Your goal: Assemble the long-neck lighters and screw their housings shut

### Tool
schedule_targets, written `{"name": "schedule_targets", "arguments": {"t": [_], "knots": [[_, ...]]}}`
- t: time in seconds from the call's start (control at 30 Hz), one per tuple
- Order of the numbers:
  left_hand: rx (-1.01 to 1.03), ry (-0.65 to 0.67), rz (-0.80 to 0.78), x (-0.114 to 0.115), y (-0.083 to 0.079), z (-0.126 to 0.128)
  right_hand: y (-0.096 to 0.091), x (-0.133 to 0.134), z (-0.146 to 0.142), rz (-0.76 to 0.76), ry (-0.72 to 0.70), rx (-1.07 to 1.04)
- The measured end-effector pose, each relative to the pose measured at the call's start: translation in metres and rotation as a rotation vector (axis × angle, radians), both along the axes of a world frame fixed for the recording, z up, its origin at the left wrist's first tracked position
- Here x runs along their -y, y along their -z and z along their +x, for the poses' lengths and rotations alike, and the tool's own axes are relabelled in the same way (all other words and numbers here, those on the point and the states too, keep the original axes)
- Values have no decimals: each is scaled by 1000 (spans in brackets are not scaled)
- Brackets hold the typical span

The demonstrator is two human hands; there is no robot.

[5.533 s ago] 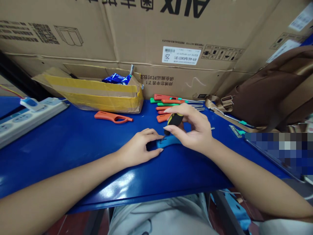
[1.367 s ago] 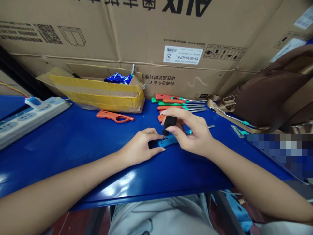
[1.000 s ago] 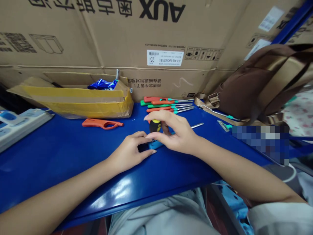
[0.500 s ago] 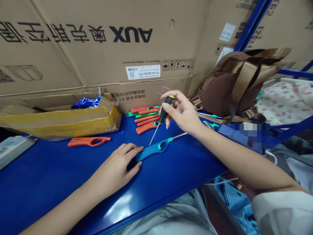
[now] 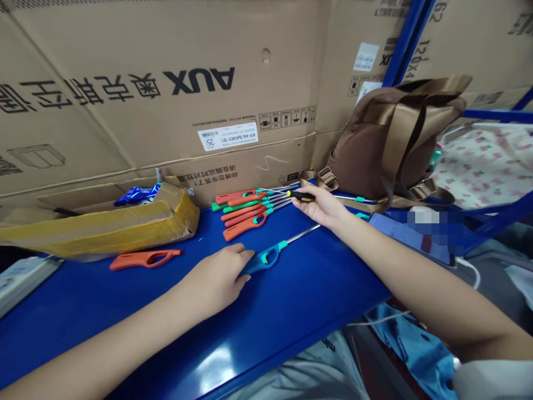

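My left hand (image 5: 216,278) rests on the blue table (image 5: 125,316), its fingers closed over the handle end of a blue long-nosed lighter (image 5: 270,254) whose metal nozzle points to the right. My right hand (image 5: 320,206) is stretched out to the back right, beside the brown bag (image 5: 383,139), and holds a small black and yellow screwdriver (image 5: 300,196) lying nearly level, tip pointing left. Just left of that hand lies a row of orange and green lighters (image 5: 245,208).
A single orange lighter (image 5: 144,258) lies to the left. Behind it sits a taped open cardboard box (image 5: 95,228) with a blue packet inside. Large cardboard cartons (image 5: 187,83) wall off the back. A white power strip (image 5: 20,278) is at far left; a blurred flat device (image 5: 416,233) lies at right.
My right hand lifted the screwdriver off the blue lighter and carried it back and right toward the bag. My left hand stayed on the lighter. The view swung to the right.
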State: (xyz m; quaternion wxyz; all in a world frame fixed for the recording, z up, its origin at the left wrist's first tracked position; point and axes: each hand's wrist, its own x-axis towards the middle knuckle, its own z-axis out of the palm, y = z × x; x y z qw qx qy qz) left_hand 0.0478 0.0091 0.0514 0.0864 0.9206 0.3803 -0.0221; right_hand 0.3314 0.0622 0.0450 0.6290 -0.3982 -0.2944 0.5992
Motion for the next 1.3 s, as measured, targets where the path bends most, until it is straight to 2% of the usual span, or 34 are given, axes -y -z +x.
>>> {"name": "schedule_targets", "arguments": {"t": [0.1,0.23,0.33,0.43,0.5,0.67,0.93,1.1,1.3], "knots": [[-14,24,-22,-12,-16,2,-3,2,1,14,-15,-35],[-6,28,13,-37,-51,-2,-8,1,6,47,3,-68],[-80,-60,125,-62,-76,-4,-12,0,12,66,32,-77],[-148,-117,289,-89,-85,1,-15,-1,17,71,56,-71],[-175,-122,298,-106,-82,8,-15,-2,19,66,65,-58],[-131,-136,291,-138,-62,22,-12,-2,21,18,63,5],[71,-161,301,-170,-41,26,-13,2,18,-11,38,115],[148,-162,359,-165,-37,26,-17,5,21,39,60,209],[201,-69,399,-130,-33,25,-18,3,27,60,92,519]]}}
